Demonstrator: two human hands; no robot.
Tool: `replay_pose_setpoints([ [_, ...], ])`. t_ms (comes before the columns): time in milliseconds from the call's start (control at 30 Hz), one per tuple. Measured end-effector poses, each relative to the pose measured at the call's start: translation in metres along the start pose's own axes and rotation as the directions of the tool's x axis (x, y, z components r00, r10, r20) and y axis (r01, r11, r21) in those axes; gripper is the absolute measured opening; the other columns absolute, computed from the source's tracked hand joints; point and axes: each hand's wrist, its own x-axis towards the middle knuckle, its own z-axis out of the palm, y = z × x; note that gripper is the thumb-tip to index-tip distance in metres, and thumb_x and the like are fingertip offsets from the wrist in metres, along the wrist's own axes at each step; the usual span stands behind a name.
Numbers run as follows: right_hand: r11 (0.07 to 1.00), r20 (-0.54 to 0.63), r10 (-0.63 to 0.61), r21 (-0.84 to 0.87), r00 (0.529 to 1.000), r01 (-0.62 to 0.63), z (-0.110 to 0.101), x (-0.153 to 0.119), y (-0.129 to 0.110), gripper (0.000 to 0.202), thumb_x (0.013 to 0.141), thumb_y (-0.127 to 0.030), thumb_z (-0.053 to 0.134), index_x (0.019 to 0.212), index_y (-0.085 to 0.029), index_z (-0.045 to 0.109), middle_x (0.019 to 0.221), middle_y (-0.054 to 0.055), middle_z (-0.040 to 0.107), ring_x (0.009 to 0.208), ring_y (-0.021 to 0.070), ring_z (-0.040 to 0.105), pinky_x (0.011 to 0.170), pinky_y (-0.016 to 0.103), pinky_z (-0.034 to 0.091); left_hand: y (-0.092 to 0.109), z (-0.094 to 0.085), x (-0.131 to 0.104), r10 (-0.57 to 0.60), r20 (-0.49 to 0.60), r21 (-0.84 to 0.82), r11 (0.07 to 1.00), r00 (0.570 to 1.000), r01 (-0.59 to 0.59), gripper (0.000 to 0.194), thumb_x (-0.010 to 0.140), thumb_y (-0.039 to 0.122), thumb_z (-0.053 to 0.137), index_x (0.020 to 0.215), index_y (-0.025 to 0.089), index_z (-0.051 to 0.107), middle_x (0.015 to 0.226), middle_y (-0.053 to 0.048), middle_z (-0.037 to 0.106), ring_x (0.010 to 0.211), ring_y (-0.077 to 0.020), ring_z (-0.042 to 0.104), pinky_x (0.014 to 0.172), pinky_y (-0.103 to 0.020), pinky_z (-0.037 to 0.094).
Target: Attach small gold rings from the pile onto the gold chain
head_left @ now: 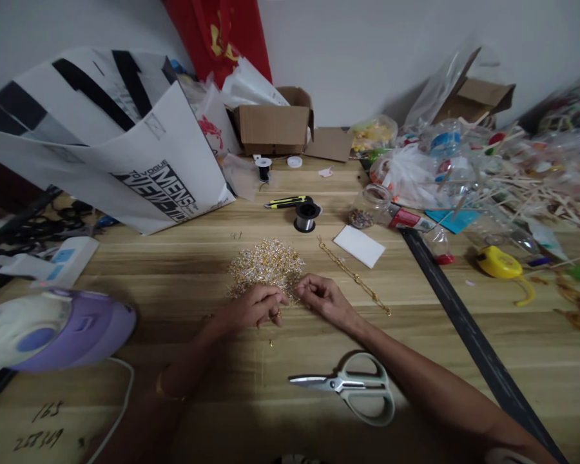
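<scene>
A loose heap of tiny gold and clear beads or pins (268, 263) lies on the wooden table. My left hand (257, 305) is at its near edge, fingers curled together, with a bit of gold showing under the fingertips; whether it is held or worn is unclear. Facing it, my right hand (323, 298) pinches thumb and fingers together at the heap's right edge, and what is between them is too small to make out. A small gold piece (271, 343) lies just below my left hand. To the right of the heap stretches a gold chain (352, 276).
Scissors (343, 384) lie near my right forearm. Behind the heap are a wire spool (305, 216), a utility knife (286, 202) and a white card (359, 245). At left stands a purple-and-white device (72, 328); a yellow tape measure (499, 263) and plastic clutter are at right.
</scene>
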Motion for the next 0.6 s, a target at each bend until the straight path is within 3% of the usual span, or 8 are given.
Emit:
replay_pose_setpoints([
  [300, 0.995, 0.087, 0.079, 0.062, 0.993, -0.084, -0.018, 0.006, 0.000, 0.016, 0.076, -0.029, 0.058, 0.074, -0.014, 0.054, 0.055, -0.004, 0.048, 0.046, 0.0055, 0.041, 0.044, 0.017, 0.032, -0.004, -0.008, -0.005, 0.035, 0.079, 0.128, 0.991, 0.996, -0.045, 0.034, 0.088, 0.040, 0.040, 0.096, 0.013, 0.060, 0.066, -0.006, 0.069, 0.037, -0.0073, 0.048, 0.037, -0.017, 0.037],
  [600, 0.992, 0.349, 0.108, 0.024, 0.931, -0.125, -0.038, 0.009, 0.005, 0.013, 0.075, -0.025, 0.060, 0.075, -0.013, 0.056, 0.056, -0.005, 0.048, 0.046, 0.0045, 0.041, 0.043, 0.015, 0.035, 0.007, -0.026, -0.018, 0.006, 0.161, 0.271, 0.961, 0.987, -0.050, 0.038, 0.089, 0.042, 0.035, 0.092, 0.014, 0.061, 0.084, -0.006, 0.068, 0.046, -0.0074, 0.054, 0.046, -0.018, 0.042],
])
